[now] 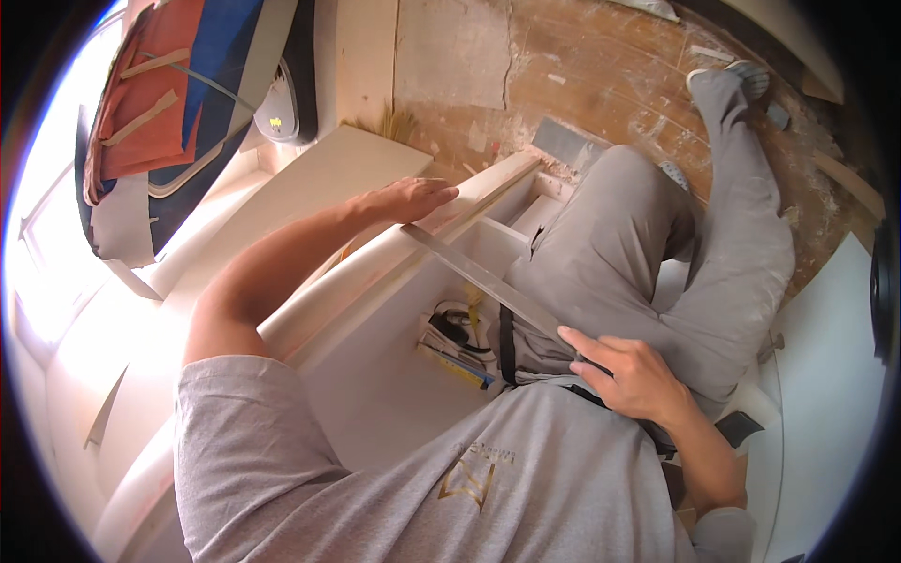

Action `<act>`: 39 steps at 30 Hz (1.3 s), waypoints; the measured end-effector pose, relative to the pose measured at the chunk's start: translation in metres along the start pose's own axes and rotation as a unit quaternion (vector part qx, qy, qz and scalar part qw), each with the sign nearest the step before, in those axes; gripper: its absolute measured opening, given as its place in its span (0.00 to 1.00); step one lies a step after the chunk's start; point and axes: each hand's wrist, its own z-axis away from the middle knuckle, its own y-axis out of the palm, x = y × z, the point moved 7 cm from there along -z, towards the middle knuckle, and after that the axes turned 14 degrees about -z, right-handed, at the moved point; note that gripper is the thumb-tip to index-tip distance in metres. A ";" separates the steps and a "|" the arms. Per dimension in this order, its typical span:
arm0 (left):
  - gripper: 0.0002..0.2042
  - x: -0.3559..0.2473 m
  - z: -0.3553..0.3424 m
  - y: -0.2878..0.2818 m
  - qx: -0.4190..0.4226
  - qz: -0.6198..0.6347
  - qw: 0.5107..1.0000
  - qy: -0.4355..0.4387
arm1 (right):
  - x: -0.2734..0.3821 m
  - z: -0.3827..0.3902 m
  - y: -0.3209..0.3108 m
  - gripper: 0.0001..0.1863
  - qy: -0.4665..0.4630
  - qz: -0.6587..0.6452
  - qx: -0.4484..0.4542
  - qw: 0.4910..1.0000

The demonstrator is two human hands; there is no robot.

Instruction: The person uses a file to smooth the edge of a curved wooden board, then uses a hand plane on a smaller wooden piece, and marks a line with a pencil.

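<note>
My right hand is closed around the near end of a long, flat grey file. The file slants up and left, and its far end meets the rounded edge of a pale moulding. Just beyond that end, my left hand lies along the top of the moulding with its fingers stretched out, holding nothing. The moulding runs along the top of a white open cabinet frame beside my legs. The handle end of the file is hidden inside my right hand.
Inside the cabinet frame lie a coiled cable and small tools. A grey flat plate rests at the moulding's far end. An orange and blue bag stands at the upper left. White panels lean at right. The brown floor is dusty.
</note>
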 end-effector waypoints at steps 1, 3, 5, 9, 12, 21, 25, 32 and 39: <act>0.32 -0.004 0.000 0.003 0.008 0.032 0.999 -0.007 | -0.002 -0.001 0.001 0.29 0.017 0.008 0.004 1.000; 0.34 -0.007 0.003 0.010 0.005 0.061 0.997 -0.040 | -0.003 0.000 0.004 0.30 0.014 0.013 0.003 1.000; 0.36 -0.005 0.003 0.021 0.025 0.043 0.998 -0.031 | 0.003 -0.004 0.005 0.30 0.008 0.021 0.002 1.000; 0.36 -0.013 0.017 0.019 -0.005 0.071 0.997 -0.014 | 0.018 -0.011 0.001 0.31 0.042 0.032 0.033 0.998; 0.36 -0.003 0.018 0.011 -0.005 0.062 0.993 -0.096 | 0.010 -0.034 0.009 0.31 0.042 0.002 0.025 0.999; 0.31 0.106 -0.030 -0.006 -0.028 0.053 0.992 -0.109 | -0.015 -0.141 0.056 0.27 0.026 -0.036 -0.021 0.999; 0.29 0.136 -0.051 -0.001 -0.092 -0.044 0.992 -0.080 | -0.031 -0.149 0.071 0.27 0.025 -0.077 -0.032 0.996; 0.19 -0.001 -0.001 -0.004 -0.030 -0.065 0.995 -0.076 | 0.004 -0.030 0.025 0.29 0.030 -0.028 -0.032 0.999; 0.21 0.064 -0.014 -0.006 -0.105 -0.065 0.982 -0.141 | 0.008 -0.075 0.047 0.28 0.027 -0.014 -0.051 0.998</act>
